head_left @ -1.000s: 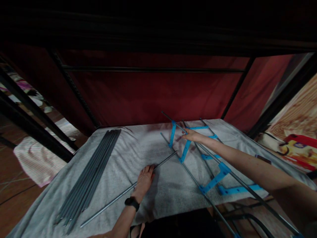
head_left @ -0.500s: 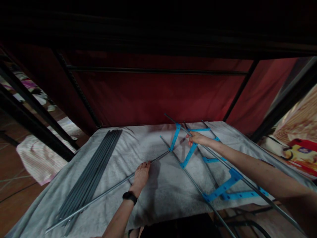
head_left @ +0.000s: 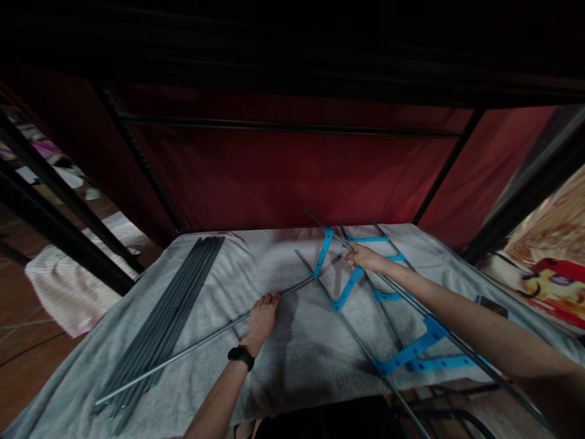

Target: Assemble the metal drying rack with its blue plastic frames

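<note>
On grey cloth (head_left: 292, 360), left fingers (head_left: 267, 300) curl over loose rod (head_left: 201, 344); right fingers (head_left: 354, 257) grip frame rod (head_left: 411, 305).

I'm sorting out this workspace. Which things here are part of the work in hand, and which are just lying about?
In hand:
left hand on a loose metal rod
right hand on the rod frame with blue brackets

Lying about:
bundle of spare rods
grey cloth
pink towel on the floor
</note>
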`<state>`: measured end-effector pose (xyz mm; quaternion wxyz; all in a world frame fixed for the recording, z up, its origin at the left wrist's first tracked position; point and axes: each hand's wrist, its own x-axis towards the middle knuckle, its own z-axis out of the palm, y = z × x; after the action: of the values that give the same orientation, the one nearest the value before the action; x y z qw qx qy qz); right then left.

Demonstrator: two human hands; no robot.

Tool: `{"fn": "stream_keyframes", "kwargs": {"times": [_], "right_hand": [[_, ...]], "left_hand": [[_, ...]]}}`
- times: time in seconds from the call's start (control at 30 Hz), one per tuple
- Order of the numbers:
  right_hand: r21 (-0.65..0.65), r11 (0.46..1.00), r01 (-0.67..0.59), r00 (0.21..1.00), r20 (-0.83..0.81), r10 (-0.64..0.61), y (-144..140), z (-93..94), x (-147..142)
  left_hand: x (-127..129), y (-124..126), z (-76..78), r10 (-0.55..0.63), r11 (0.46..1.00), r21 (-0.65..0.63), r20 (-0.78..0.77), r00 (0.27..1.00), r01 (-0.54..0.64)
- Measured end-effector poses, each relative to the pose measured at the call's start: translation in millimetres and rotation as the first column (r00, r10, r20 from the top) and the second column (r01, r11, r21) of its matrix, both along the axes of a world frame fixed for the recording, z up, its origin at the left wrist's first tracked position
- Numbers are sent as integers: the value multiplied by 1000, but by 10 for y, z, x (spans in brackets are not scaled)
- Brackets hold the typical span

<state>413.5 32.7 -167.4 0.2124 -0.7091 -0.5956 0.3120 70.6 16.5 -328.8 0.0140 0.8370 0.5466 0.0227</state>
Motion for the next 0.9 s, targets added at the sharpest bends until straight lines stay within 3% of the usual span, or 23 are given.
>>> {"fn": "stream_keyframes", "kwargs": {"times": [0.43,0.9], "right_hand": [[-37,999,-9,982,-187,2,-68,122,-95],[-67,998,-4,970,-241,-12,-13,51,-23]], "left_hand": [[-67,120,19,-29,999,20,-39,999,29],[-64,148,16,-43,999,-11,3,999,43]]}}
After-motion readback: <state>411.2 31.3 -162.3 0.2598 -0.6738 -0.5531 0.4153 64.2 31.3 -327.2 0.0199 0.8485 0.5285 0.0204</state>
